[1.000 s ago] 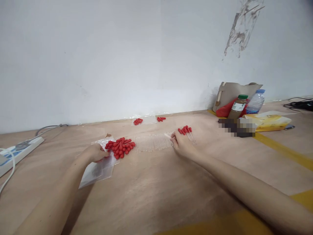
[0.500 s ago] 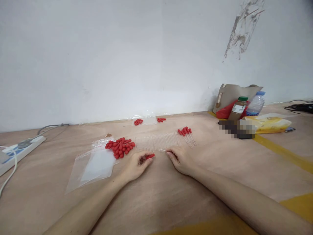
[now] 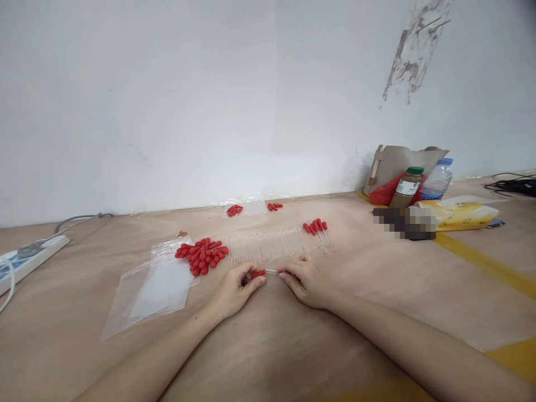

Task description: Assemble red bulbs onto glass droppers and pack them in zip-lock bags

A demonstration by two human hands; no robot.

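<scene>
Between thumb and fingers, my left hand point(image 3: 238, 288) holds a red rubber dropper bulb point(image 3: 258, 273), its open end facing right. My right hand point(image 3: 305, 281) pinches a thin clear glass dropper tube point(image 3: 271, 271), whose left end meets the mouth of the bulb; whether it is inside I cannot tell. Just beyond the hands lies a row of clear glass tubes point(image 3: 268, 244). Left of the row is a pile of red bulbs point(image 3: 201, 255). At its right end lie several droppers with red bulbs on their tubes point(image 3: 317, 228).
Clear plastic bags point(image 3: 154, 290) lie flat at the left, near a white power strip point(image 3: 36, 262). Smaller red bulbs point(image 3: 234, 210) sit by the wall. At the right are a green-capped bottle point(image 3: 408, 187), a clear bottle point(image 3: 438, 180), a beige bag point(image 3: 387, 162) and a yellow packet point(image 3: 464, 215).
My right hand has brought the glass tube down and left, so its end now meets the red bulb in my left hand. Earlier the two were apart. The view has shifted slightly.
</scene>
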